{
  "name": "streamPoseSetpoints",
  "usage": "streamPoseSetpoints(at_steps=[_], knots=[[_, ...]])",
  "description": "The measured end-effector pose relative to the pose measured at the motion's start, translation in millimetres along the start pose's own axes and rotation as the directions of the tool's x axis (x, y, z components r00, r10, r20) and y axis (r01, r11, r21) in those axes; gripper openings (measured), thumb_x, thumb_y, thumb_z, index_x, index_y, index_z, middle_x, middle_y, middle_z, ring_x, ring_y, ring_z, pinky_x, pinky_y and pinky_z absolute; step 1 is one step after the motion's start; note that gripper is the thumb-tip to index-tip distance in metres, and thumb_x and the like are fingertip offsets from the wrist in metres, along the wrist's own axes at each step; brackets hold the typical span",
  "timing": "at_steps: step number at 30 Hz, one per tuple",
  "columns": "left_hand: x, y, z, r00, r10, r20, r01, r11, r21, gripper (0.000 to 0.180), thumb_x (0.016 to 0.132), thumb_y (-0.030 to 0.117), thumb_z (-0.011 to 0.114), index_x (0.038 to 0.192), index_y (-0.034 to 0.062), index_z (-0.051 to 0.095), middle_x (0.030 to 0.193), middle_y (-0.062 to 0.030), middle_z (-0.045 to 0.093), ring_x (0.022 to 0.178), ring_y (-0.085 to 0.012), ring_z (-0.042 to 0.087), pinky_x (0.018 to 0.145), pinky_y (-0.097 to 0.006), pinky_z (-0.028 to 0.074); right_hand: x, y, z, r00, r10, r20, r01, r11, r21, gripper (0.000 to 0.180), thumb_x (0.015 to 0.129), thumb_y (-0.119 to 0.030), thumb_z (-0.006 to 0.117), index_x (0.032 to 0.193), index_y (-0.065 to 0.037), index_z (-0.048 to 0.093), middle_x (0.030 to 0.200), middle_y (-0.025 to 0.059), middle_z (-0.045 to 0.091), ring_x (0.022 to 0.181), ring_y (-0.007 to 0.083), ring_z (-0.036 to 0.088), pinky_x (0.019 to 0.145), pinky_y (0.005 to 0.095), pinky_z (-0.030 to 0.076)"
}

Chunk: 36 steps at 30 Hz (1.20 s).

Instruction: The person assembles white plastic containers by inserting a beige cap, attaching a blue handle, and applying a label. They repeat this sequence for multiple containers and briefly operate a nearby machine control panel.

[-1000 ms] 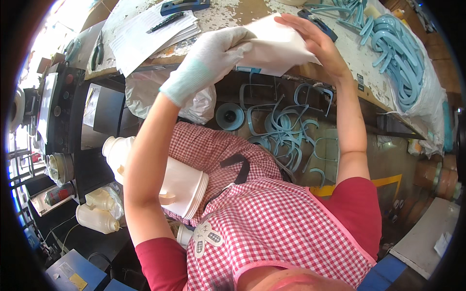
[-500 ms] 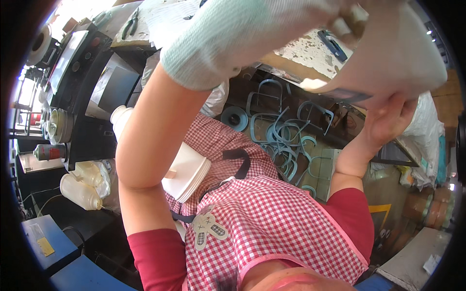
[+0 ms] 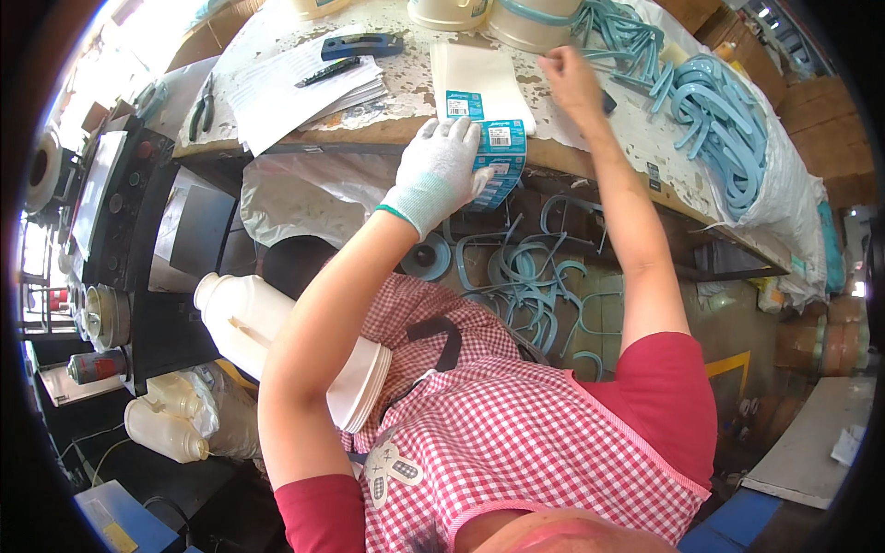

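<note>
My left hand [image 3: 438, 170], in a white and pale green knit glove, lies with outstretched fingers on a strip of blue printed labels [image 3: 502, 138] at the table's front edge. Its thumb stands apart beside the strip, whose lower end hangs over the edge. The labels' pale backing sheet [image 3: 479, 69] stretches away behind them. My bare right hand [image 3: 573, 83] is over the table to the right, fingers pinched together; anything between them is too small to make out. Just beyond it stands a cream plastic bucket [image 3: 527, 29] with a blue band or handle around it.
Blue plastic handles [image 3: 724, 120] fill a white sack at the right; more handles [image 3: 530, 267] lie below the table. Papers [image 3: 304, 97], a blue cutter [image 3: 362, 46] and pliers [image 3: 201, 106] are at left. A white plastic jug [image 3: 244, 318] lies against my lap.
Both hands have come down from a raised cream container, which they no longer hold. The left now rests on the labels; the right is near the bucket. More of the tabletop shows.
</note>
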<state>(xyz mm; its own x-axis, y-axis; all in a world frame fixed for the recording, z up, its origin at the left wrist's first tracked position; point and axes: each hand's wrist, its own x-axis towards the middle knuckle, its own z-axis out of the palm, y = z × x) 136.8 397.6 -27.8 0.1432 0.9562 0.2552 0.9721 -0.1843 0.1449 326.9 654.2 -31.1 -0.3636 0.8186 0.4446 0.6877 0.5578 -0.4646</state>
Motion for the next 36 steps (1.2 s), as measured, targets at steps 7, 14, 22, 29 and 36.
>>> streamPoseSetpoints(at_steps=[7, 14, 22, 29, 36], knots=[[4, 6, -4, 0.998, 0.046, 0.037, -0.047, 0.999, 0.027, 0.068, 0.099, 0.048, 0.066, 0.143, -0.0009, 0.052, 0.149, -0.0180, 0.057, 0.143, -0.0313, 0.052, 0.122, -0.045, 0.038, 4, 99, -23, 0.992, -0.051, 0.113, 0.086, 0.938, -0.337, 0.071, 0.090, -0.062, 0.074, 0.129, -0.002, 0.072, 0.122, 0.0244, 0.068, 0.116, 0.0399, 0.064, 0.100, 0.0480, 0.051], [5, 6, -14, 0.989, 0.002, 0.148, -0.016, 0.995, 0.096, 0.070, 0.096, 0.047, 0.070, 0.144, -0.0009, 0.051, 0.151, -0.0186, 0.055, 0.145, -0.0314, 0.050, 0.124, -0.045, 0.036, 19, -55, 30, 0.895, -0.361, 0.263, 0.344, 0.932, 0.109, 0.050, 0.091, -0.041, 0.077, 0.128, -0.007, 0.072, 0.128, 0.0192, 0.066, 0.118, 0.0350, 0.064, 0.100, 0.0431, 0.051], [-19, -7, -22, 0.999, 0.027, 0.020, -0.027, 1.000, -0.017, 0.070, 0.093, 0.039, 0.072, 0.146, -0.0017, 0.050, 0.152, -0.0199, 0.054, 0.144, -0.0325, 0.050, 0.124, -0.046, 0.035, -18, -73, 25, 0.905, -0.274, 0.325, 0.183, 0.941, 0.285, 0.045, 0.090, -0.042, 0.082, 0.123, -0.012, 0.078, 0.125, 0.0106, 0.070, 0.115, 0.0265, 0.068, 0.101, 0.0380, 0.053], [-8, -2, -8, 0.997, 0.063, 0.048, -0.067, 0.993, 0.092, 0.070, 0.094, 0.039, 0.072, 0.145, -0.0009, 0.048, 0.153, -0.0173, 0.053, 0.145, -0.0306, 0.050, 0.126, -0.046, 0.033, -37, -44, 42, 0.929, -0.320, 0.185, 0.287, 0.940, 0.187, 0.039, 0.087, -0.038, 0.086, 0.115, -0.011, 0.081, 0.118, 0.0052, 0.072, 0.115, 0.0217, 0.068, 0.102, 0.0369, 0.054], [-1, -6, -8, 0.993, 0.056, 0.103, -0.062, 0.997, 0.047, 0.068, 0.093, 0.038, 0.073, 0.144, -0.0007, 0.050, 0.147, -0.0163, 0.057, 0.141, -0.0302, 0.053, 0.124, -0.045, 0.036, -43, -51, 43, 0.962, -0.252, 0.103, 0.221, 0.945, 0.240, 0.031, 0.085, -0.031, 0.088, 0.108, -0.011, 0.082, 0.108, 0.0025, 0.075, 0.102, 0.0175, 0.072, 0.093, 0.0311, 0.057]])
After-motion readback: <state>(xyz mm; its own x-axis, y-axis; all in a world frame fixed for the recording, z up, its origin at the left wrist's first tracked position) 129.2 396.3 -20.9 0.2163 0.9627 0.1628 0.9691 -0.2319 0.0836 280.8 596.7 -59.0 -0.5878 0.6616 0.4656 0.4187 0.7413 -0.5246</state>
